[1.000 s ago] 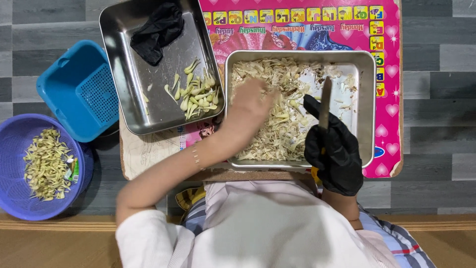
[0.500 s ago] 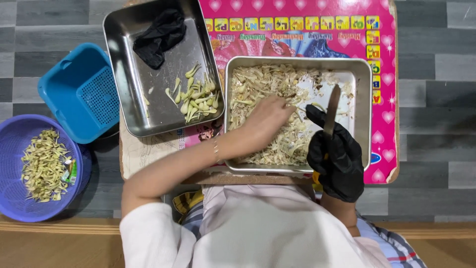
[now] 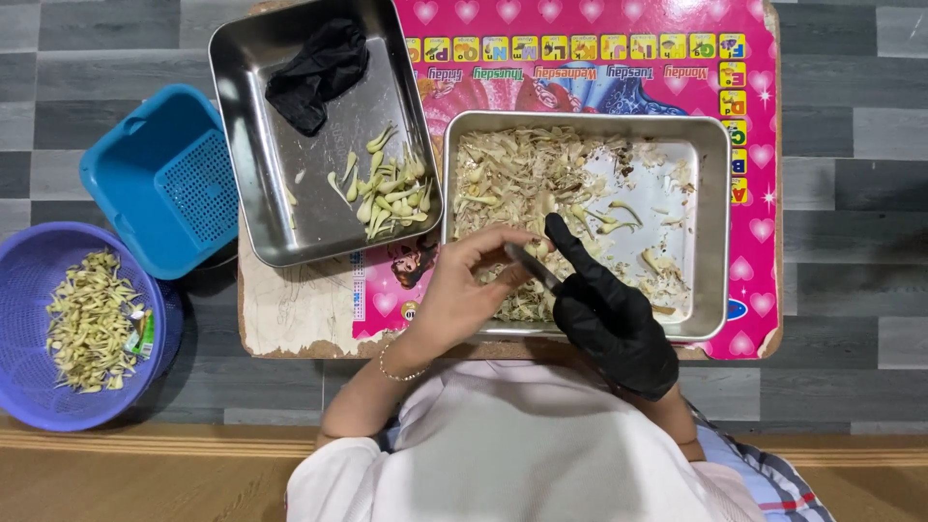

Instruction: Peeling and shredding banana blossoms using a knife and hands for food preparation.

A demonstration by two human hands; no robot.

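Grey plank flooring, low wooden table topped with a pink printed play mat.

Item 1. Bare left hand, thin bracelet at the wrist. Fingers curled together, pinched on a small pale plant piece too small to make out; it sits right at the fingertips, over the near left part of the right tray.

Item 2. Right hand in a black glove, matte and wrinkled. Fingers closed round a short dark-bladed knife, forefinger stretched along it; the blade tip meets the left fingertips.

Item 3. Rectangular stainless steel tray, just beyond both sets of fingers. Holds pale, stringy shreds and husks, dry and fibrous, heaped toward the left; bare metal on the right.

Item 4. Second stainless steel tray, to the left of the left fingers. Holds a small cluster of smooth yellow-green tapered stalks and a crumpled black glove.

Item 5. Blue plastic square basket, perforated base, far left.

Item 6. Round purple plastic basin, far left, with yellowish trimmings.

Judgement: trimming or peeling of one piece appears to be in hand; a short, controlled cut close to the pinching fingertips seems called for.
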